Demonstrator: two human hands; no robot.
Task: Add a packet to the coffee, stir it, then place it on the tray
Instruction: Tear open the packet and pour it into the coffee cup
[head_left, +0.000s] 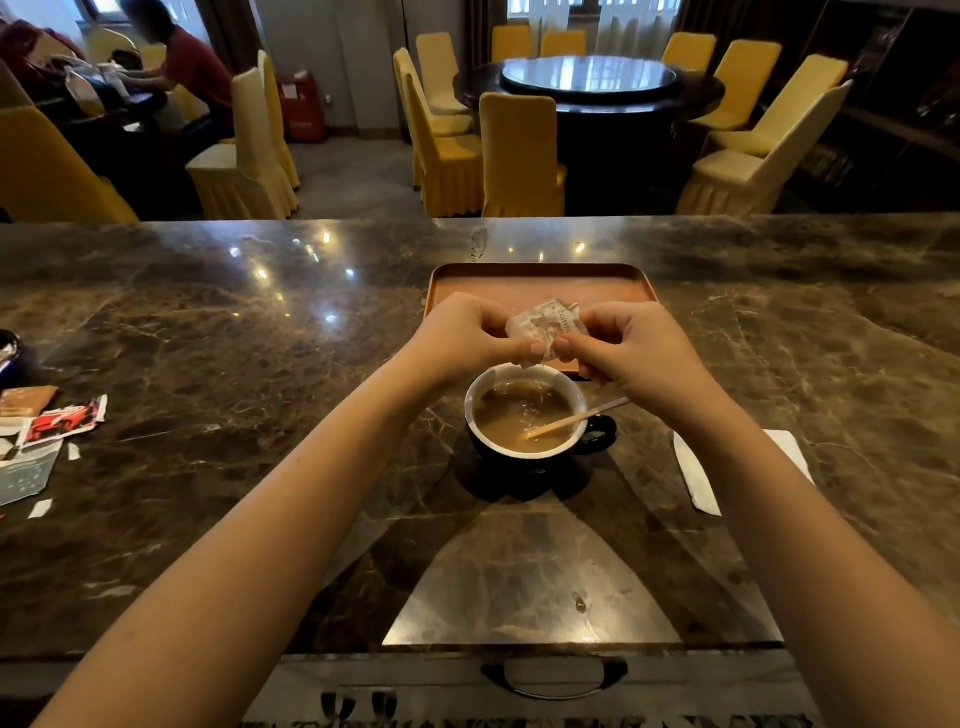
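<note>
Dark marble counter (208, 364) reflects ceiling lights; beyond it, yellow-covered chairs (519, 156) ring a round dark table (592, 83); curtained windows (597, 21) glow behind; grey floor (353, 176).

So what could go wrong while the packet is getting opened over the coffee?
Both hands, left hand and right hand, pinch the packet right above the full cup, so a hard tear could scatter its contents onto the counter or drop a paper scrap into the coffee. The stir stick leans out over the rim near the right wrist; a bump might flick it and splash.
</note>
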